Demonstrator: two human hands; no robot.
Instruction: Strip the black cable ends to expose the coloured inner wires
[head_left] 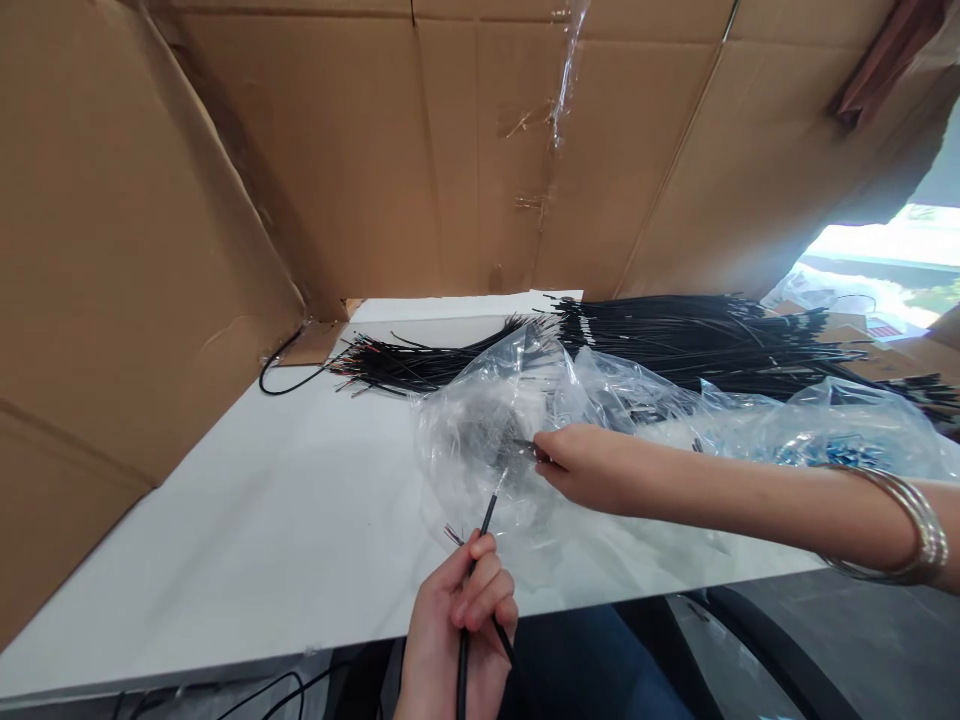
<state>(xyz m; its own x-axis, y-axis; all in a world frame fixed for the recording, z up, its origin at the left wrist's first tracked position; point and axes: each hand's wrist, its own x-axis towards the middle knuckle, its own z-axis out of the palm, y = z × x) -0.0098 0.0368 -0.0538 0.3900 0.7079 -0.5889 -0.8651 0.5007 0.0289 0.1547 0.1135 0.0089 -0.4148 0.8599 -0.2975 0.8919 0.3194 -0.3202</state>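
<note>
My left hand [469,620], low in the middle, is closed around a black cable [489,512]. The cable's upper end has a pale, bare-looking tip pointing up toward a clear plastic bag [442,440]. Fine loose wire ends [453,535] stick out beside my left thumb, and a second black length hangs below the fingers. From the right, my right hand [566,462] reaches over the bag, fingers closed on a thin dark tool [523,443] whose exact kind I cannot make out. Below the tool's point lies a grey mass [487,432] of small pieces in the bag.
Bundles of black cables lie along the back of the white table [225,520], one at centre-left [420,362] and a larger one [697,335] to the right. Another clear bag [840,440] holds small blue pieces. Cardboard walls [480,150] enclose the back and left.
</note>
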